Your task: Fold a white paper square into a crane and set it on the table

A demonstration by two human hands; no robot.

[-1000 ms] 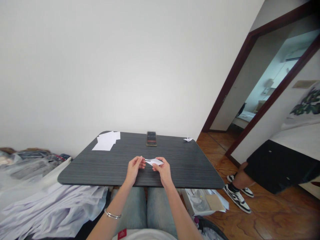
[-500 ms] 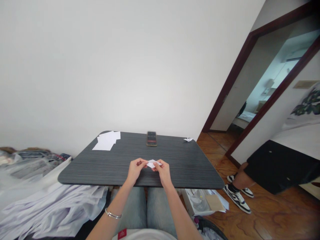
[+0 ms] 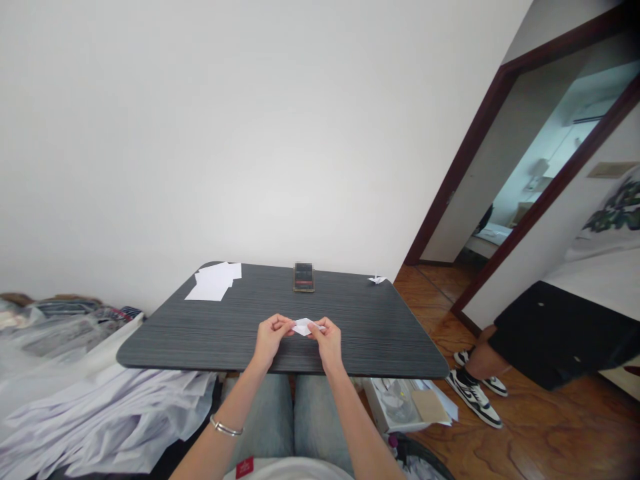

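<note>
A small folded piece of white paper [image 3: 303, 327] is stretched between my two hands, a little above the near middle of the dark table [image 3: 240, 333]. My left hand [image 3: 271, 337] pinches its left corner between thumb and fingers. On the other side, my right hand [image 3: 327, 340] grips the right part, with the thumb lying on top and the fingers partly hidden behind. At the table's far right corner stands a folded white paper crane [image 3: 377, 280]. Several white paper sheets [image 3: 213, 281] overlap at the far left.
A phone [image 3: 303, 277] leans upright at the table's back, near the wall. White cloth [image 3: 110, 413] is heaped at the left. An open box [image 3: 395, 403] sits on the floor below the right edge. Another person [image 3: 565, 327] stands at the right, near a doorway.
My right hand has shifted very slightly to the right on the folded paper. Both hands keep their hold, and everything else stays where it was.
</note>
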